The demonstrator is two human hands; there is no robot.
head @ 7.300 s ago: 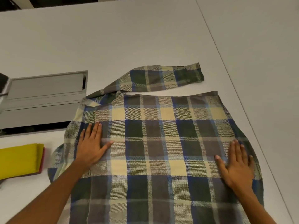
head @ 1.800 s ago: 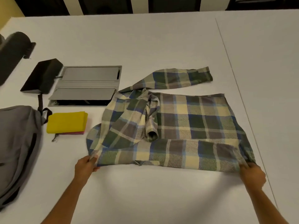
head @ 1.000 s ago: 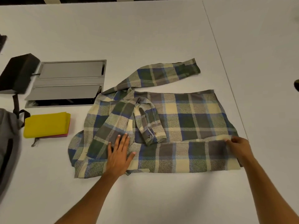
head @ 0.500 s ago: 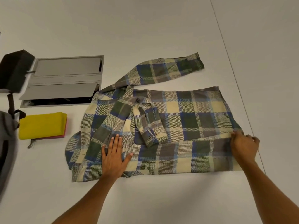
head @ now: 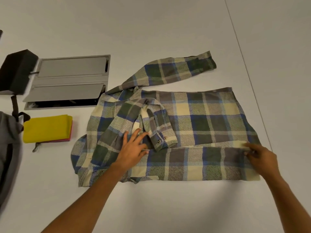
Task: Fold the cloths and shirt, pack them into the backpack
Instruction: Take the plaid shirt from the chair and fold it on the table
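Observation:
A plaid shirt [head: 198, 121] in blue, green and cream lies spread on the white table, its near edge folded up over the body. One sleeve is folded across the chest, the other stretches out at the back. My left hand [head: 133, 148] lies flat on the shirt with fingers spread, beside the folded sleeve's cuff. My right hand [head: 260, 157] pinches the folded edge at the shirt's right end. A folded yellow cloth [head: 47, 128] sits on a pink one to the left. The grey backpack [head: 8, 148] lies at the left edge, partly out of view.
A grey metal cable hatch [head: 67, 84] is set into the table behind the cloths, its lid open. A black block [head: 16, 71] stands at its left end. A seam [head: 244, 56] runs down the table on the right.
My left hand slid a little farther up the shirt toward the cuff. My right hand shifted along the folded edge and now pinches it. The view moved closer.

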